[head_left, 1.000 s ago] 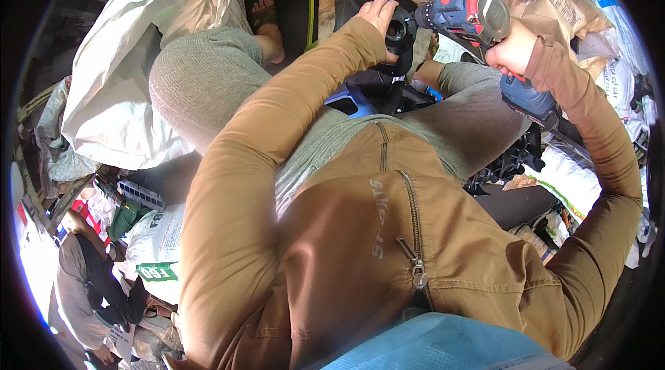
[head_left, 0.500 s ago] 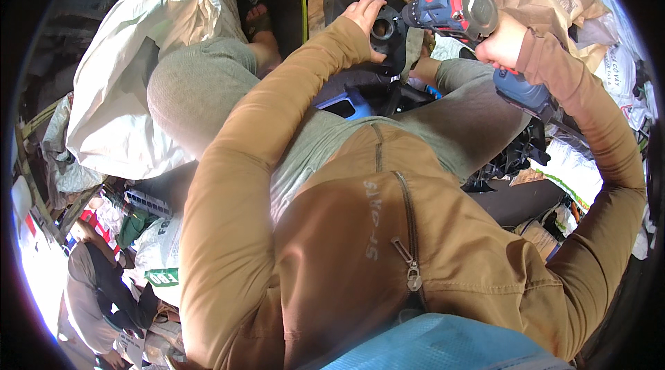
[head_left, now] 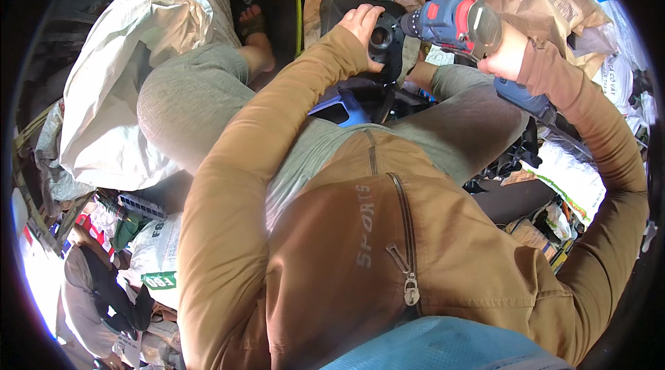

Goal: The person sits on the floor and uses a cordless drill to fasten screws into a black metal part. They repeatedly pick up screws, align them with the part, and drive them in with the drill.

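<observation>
My left hand [head_left: 361,24] is spread flat over the black plastic part [head_left: 388,38] propped up above my knees, fingers apart around its round socket, while my right hand [head_left: 506,58] has its fingers clamped on the grip of the blue and grey cordless drill [head_left: 450,24]. The drill's long axis runs nearly level across my view, nose pointing left straight into that socket, rear cap to the right. To do this well, I reckon I keep the bit square to the hole, press steadily, and brace the part hard so it can't twist.
</observation>
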Demonstrator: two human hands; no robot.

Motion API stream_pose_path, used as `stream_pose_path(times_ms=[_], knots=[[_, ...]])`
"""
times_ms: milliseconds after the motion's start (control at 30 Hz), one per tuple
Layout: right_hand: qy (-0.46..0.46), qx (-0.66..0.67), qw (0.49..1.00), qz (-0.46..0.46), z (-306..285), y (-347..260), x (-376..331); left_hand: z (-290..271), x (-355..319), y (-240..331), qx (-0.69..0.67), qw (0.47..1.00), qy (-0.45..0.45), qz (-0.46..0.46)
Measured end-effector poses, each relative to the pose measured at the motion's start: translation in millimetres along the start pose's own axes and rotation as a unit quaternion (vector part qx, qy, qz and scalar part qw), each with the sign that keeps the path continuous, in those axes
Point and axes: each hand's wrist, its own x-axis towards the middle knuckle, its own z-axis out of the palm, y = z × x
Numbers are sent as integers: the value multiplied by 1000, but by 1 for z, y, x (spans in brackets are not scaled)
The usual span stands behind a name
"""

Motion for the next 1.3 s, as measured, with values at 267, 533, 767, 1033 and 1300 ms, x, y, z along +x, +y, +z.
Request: stream_pose_path(times_ms=[267, 533, 767, 1033, 1300], knots=[[20, -56, 996, -70, 7, 7, 6, -2, 0, 0, -9, 1000, -9, -7], [60, -118, 982, -131, 11, 17, 13, -2, -1, 1, -8, 1000, -7, -4], [122, -192, 929, -293, 17, 34, 22, -1, -1, 2, 4, 1000, -1, 2], [5, -211, 966, -152, 7, 20, 20, 0, -1, -1, 3, 1000, -4, -2], [-3, -270, 940, -208, 9, 26, 29, 4, -1, -2, 4, 1000, 8, -3]])
